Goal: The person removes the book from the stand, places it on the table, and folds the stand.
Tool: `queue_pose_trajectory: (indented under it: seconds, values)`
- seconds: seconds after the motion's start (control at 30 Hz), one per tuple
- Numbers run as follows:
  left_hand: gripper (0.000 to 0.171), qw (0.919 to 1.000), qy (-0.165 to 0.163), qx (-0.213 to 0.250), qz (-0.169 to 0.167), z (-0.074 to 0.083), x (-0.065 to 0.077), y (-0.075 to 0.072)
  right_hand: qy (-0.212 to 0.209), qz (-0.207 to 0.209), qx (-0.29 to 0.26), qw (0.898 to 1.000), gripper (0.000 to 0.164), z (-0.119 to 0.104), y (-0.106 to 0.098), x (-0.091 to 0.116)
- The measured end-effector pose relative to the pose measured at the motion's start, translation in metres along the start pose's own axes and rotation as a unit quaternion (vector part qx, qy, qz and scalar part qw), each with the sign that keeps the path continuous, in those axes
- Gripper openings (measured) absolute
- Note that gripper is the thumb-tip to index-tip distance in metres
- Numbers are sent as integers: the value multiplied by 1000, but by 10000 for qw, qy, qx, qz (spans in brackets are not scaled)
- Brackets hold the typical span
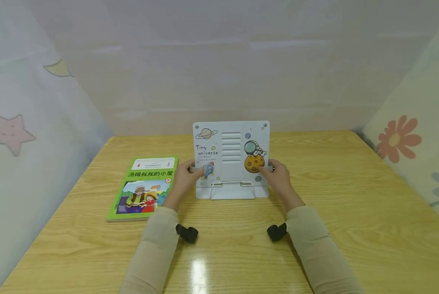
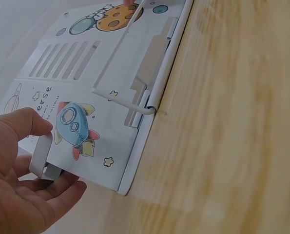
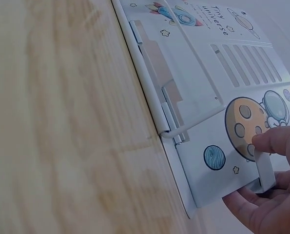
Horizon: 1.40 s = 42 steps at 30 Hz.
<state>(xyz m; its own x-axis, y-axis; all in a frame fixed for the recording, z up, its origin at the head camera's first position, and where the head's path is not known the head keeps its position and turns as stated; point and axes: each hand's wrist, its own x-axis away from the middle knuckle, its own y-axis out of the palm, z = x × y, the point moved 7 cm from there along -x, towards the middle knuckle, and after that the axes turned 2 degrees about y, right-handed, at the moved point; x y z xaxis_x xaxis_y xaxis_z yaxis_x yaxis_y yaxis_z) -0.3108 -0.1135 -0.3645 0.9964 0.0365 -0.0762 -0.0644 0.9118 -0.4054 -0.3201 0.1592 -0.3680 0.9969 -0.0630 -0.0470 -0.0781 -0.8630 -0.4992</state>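
Observation:
A white metal book stand [image 1: 231, 151] with space cartoons stands tilted back on the table, its wire page holder [image 1: 232, 198] across the lower front. My left hand [image 1: 185, 176] grips the stand's left edge at a side clip [image 2: 41, 152], with the thumb in front and the other fingers behind. On the opposite edge my right hand [image 1: 280, 178] holds the matching clip [image 3: 264, 170] the same way, thumb over the orange planet picture. Parts of the fingers behind the panel are hidden.
Left of the stand, a green picture-cover book [image 1: 145, 190] lies flat, partly behind my left forearm. The wooden table [image 1: 351, 212] spreads around both, with a pale cloth backdrop [image 1: 219, 81] behind and patterned cloth at the sides.

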Motion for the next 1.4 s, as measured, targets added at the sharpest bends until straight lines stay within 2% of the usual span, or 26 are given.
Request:
queue_pose_trajectory:
  seconds: [0.63,1.2,1.4]
  values:
    - [36,9994,33,-310,-135,8,9,-3,198,-84,-130,9997,45,0,-4,2]
    - [28,9957,-8,-922,-134,17,17,-5,252,-426,367,9981,46,-5,-5,-8]
    - [24,9949,39,-991,-156,19,23,-4,174,-589,571,9965,48,-7,-5,-12]
